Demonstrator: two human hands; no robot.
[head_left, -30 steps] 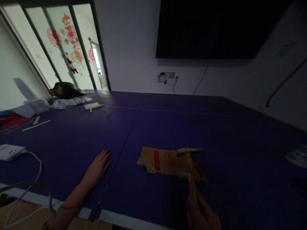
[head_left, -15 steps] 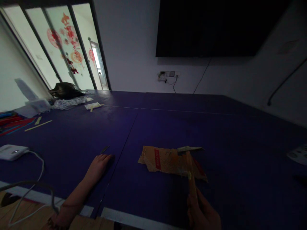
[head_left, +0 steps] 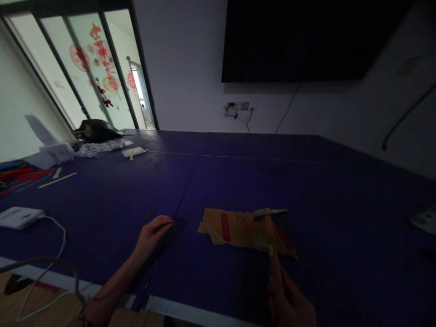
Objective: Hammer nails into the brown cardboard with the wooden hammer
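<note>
My right hand (head_left: 291, 299) is closed around the lower end of a wooden stick (head_left: 273, 261), which points away from me over a torn piece of brown cardboard (head_left: 236, 227) with a red printed band. A narrow, pale, blade-like piece (head_left: 270, 212) with a tapered right end lies crosswise at the stick's far tip; whether the two are joined I cannot tell. Left of the cardboard, my left hand (head_left: 155, 234) is over the table with its fingers drawn together, and anything between them is hidden. Just behind it lies a small, thin, dark leaf-shaped piece (head_left: 150, 213).
The dark blue table (head_left: 218, 177) has a seam running away from me. At left are a white device (head_left: 21, 218) with a cable, yellow strips (head_left: 57, 180), red and blue items (head_left: 25, 175) and a black bag (head_left: 96, 130). A pale object (head_left: 424, 220) sits at right.
My left hand has moved right and slightly away from the leaf-shaped piece, its fingers now drawn together. My right hand and the stick have barely moved.
</note>
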